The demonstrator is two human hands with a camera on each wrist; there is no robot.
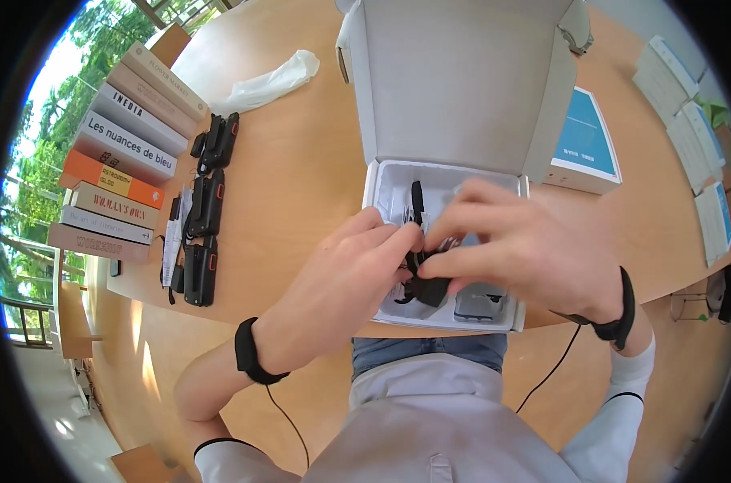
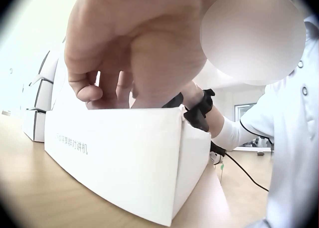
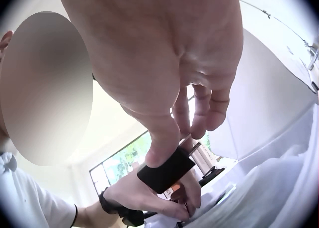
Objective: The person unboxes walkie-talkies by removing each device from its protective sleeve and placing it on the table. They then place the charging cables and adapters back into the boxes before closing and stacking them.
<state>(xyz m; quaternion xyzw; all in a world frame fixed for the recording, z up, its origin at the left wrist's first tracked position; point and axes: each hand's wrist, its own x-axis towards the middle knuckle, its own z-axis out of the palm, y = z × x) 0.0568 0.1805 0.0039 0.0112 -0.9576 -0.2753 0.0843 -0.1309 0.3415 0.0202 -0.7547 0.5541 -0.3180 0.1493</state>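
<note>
Both hands work inside a white box (image 1: 517,318) whose lid (image 1: 462,80) stands raised. My right hand (image 1: 534,249) pinches a black power adapter (image 3: 166,170) between thumb and fingers; thin metal prongs show beside its fingertips in the right wrist view. Beside it, my left hand (image 1: 345,266) has its fingertips together on a thin black cable (image 1: 418,197), partly hidden by the fingers. Under the hands lies a pale moulded tray (image 1: 393,181). A clear-wrapped item (image 1: 478,304) sits in the box's near right part.
Left of the box, several black handheld radios (image 1: 207,205) lie in a column beside a row of books (image 1: 132,145). A crumpled white plastic bag (image 1: 277,80) lies at the back. A blue-and-white box (image 1: 587,145) is on the right, with more white boxes (image 1: 687,137) beyond.
</note>
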